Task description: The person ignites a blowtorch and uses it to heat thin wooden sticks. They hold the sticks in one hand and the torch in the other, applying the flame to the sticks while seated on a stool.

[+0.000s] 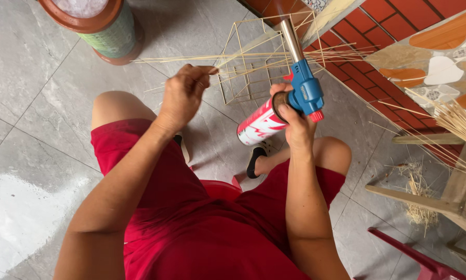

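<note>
My left hand [183, 93] pinches a thin bamboo strip [264, 56] that runs to the right, its fingers closed on the strip's end. My right hand [295, 122] grips a gas torch [301, 88] with a blue head, a metal nozzle and a red and white canister [257, 124]. The nozzle points up and away, close to the strip and a thin frame of bamboo sticks [253, 67] standing on the floor. I sit with red shorts and bare knees below the hands.
A round pot with a brown rim [95, 26] stands at the top left on grey floor tiles. Red brick wall at the top right. A bundle of bamboo strips [458, 122] lies on a wooden stand at the right. A red stool edge [414, 256] is at the bottom right.
</note>
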